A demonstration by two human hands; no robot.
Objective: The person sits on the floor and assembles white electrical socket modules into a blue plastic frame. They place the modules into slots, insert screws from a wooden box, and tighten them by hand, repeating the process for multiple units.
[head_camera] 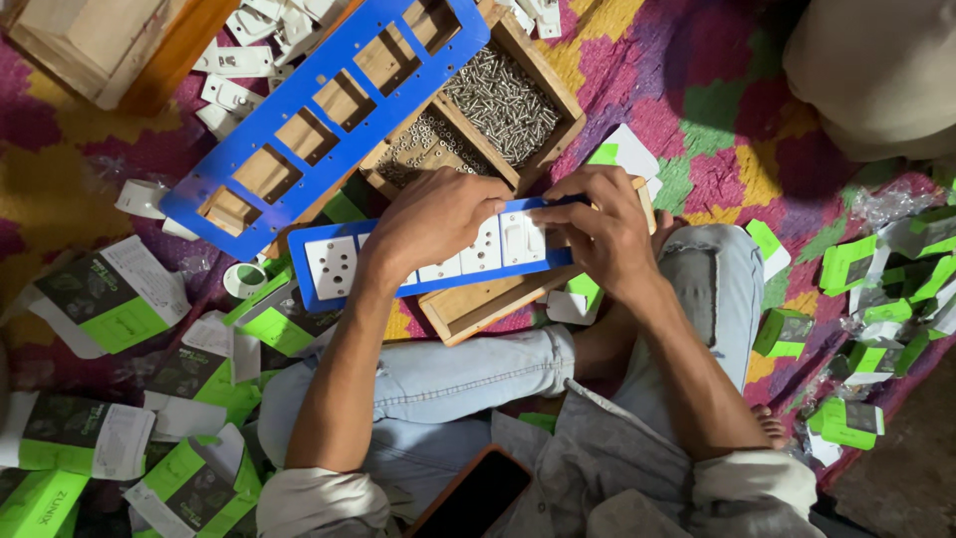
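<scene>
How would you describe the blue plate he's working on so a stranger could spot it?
Start at the wooden screw tray. Just below it, both hands press a blue plate already filled with white sockets. The other blue plate, up left, has empty cutouts and nobody touching it.

Location type: informal floor-level assembly workshop, likely inside a home. Indicators: a patterned multicolour floor mat (717, 130) serves as the work surface; a wooden tray (558, 95) holds bulk screws (503, 100); blue switch-panel plates (319, 110) lie on wooden boxes; opened green-and-white cartons (110, 299) and loose white switch modules (234, 62) are scattered around.
</scene>
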